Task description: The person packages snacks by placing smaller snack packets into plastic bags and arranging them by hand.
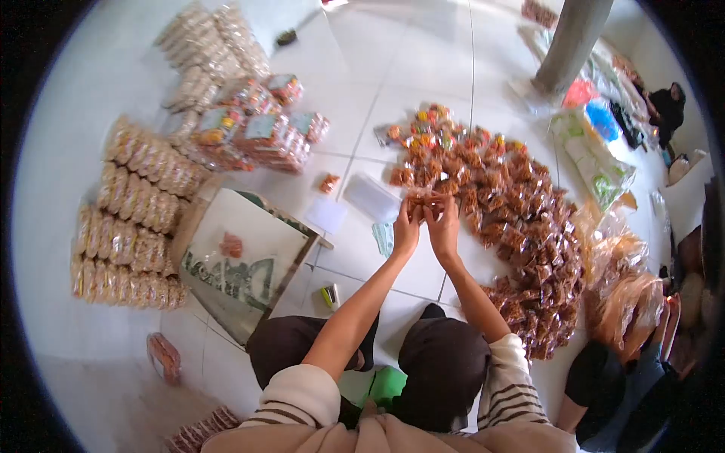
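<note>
My left hand (408, 228) and my right hand (442, 226) meet in front of me, fingers pinched together. Between their fingertips is a small clear packet of brown snack (427, 201). Just beyond and to the right spreads a large heap of similar snack packets (521, 226), some with colourful labels at its far end. Left of my hands lie a stack of clear plastic sleeves (374, 198) and a white sheet (326, 215). Blue-green printed slips (383, 238) rest close to my left wrist. One loose packet (328, 183) sits apart on the tiles.
A low wooden table (226, 257) stands at my left, a small packet on it. Behind it are stacked long snack bags (136, 234) and bundled packs (264, 136). A green-and-silver object (331, 297) lies by my knee. Plastic bags (623, 279), a pillar (574, 45) and other people are rightward.
</note>
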{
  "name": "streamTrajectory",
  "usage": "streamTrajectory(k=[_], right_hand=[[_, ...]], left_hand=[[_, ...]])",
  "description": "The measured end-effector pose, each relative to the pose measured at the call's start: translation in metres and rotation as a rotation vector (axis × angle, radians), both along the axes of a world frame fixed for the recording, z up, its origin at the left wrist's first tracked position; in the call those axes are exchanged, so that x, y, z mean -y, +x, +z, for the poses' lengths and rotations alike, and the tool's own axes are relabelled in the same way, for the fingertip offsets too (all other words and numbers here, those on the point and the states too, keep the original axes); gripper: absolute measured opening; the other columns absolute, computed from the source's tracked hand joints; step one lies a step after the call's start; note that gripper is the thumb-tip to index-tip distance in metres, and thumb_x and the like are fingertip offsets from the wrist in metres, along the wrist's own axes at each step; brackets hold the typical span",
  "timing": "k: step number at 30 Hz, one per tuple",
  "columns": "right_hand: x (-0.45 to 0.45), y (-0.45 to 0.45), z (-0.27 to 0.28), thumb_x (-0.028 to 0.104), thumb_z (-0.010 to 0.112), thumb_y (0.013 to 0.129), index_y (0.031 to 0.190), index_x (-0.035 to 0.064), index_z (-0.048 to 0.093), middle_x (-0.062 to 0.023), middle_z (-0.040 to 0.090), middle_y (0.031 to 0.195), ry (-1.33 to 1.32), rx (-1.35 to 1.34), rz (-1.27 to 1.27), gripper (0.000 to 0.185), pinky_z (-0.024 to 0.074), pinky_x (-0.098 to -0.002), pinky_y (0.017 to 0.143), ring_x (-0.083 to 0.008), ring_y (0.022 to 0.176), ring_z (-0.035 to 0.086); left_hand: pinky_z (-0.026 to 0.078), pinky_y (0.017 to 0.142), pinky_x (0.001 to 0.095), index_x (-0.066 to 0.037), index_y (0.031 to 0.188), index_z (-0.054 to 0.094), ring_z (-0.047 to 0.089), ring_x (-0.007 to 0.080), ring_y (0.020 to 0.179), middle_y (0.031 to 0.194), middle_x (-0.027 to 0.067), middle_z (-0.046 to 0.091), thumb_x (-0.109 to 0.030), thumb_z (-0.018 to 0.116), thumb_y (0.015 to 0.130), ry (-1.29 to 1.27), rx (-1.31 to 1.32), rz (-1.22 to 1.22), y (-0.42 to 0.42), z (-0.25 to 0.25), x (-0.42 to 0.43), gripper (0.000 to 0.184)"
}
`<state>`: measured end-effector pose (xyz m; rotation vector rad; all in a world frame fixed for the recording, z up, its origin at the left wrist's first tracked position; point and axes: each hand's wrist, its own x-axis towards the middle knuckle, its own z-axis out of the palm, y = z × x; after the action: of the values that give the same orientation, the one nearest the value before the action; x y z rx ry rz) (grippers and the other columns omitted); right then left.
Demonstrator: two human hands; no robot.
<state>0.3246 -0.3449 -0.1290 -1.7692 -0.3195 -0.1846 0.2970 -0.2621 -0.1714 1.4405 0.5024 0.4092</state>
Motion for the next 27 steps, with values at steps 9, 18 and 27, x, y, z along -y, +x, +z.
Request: streamTrajectory(k=[9,18,27], right_hand=[[-0.017,-0.042,0.144,0.004,0.062,0.069,0.108,0.0059,0.048,-0.0169,0.05,0.102,-0.148,0.347,0.508,0.042,0.039,-0.0413,0.084,-0.0333,0.092,0.048],[-0.113,-0.111,0.202,0.012,0.069,0.071,0.111,0.0079,0.046,-0.0068,0.056,0.095,-0.199,0.139,1.158,0.047,0.0464,-0.0269,0.074,-0.0146,0.085,0.056],[-0.164,-0.197,0.147,0.02,0.066,0.076,0.114,-0.0049,0.046,-0.0053,0.057,0.088,0.034,-0.276,1.231,0.049,0.0423,-0.0239,0.067,-0.0106,0.077,0.051]], left_hand=[[0.05,0.072,0.0267,-0.011,0.134,0.014,0.052,0.0161,0.098,0.117,0.0086,0.044,-0.017,0.061,0.08,0.003,0.238,-0.378,-0.089,0.158,-0.067,0.072],[0.05,0.076,0.0344,-0.009,0.117,0.014,0.056,0.0182,0.087,0.11,0.0151,0.045,-0.014,0.068,0.073,-0.057,0.102,-0.389,-0.228,0.222,-0.147,0.07],[0.051,0.072,0.0249,-0.003,0.113,0.042,0.055,0.0158,0.088,0.105,0.0083,0.048,-0.019,0.072,0.07,0.069,0.13,-0.046,-0.312,0.184,-0.211,0.054]])
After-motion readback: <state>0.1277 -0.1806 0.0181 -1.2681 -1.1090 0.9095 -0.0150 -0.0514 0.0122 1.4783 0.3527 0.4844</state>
